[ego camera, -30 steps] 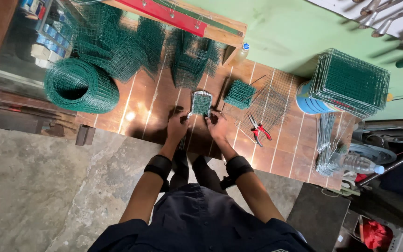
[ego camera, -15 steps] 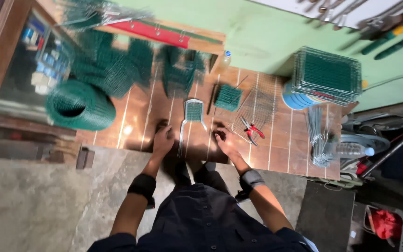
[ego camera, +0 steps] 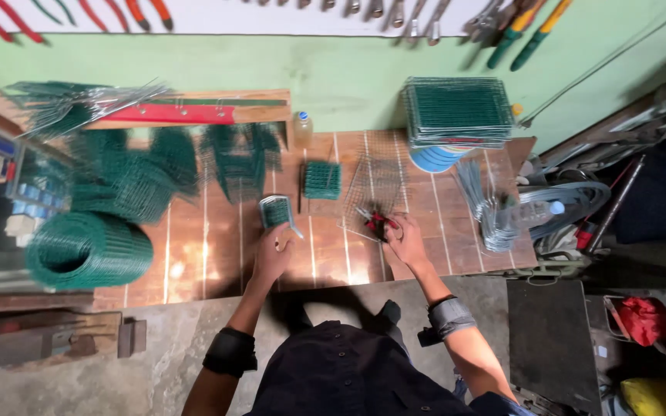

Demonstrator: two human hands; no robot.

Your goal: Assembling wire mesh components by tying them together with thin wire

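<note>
1. Left hand (ego camera: 273, 254) holding small green mesh piece (ego camera: 276, 210), just above fingers.
2. Right hand (ego camera: 405, 237) closed on red pliers (ego camera: 376, 222).
3. Risk: sharp wire ends scratching fingers, mesh slipping under loose grip.

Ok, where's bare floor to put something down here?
Bare tiles lie between the green mesh roll and the left hand. It is crowded around the right hand, by the pliers and wire bundle.
</note>
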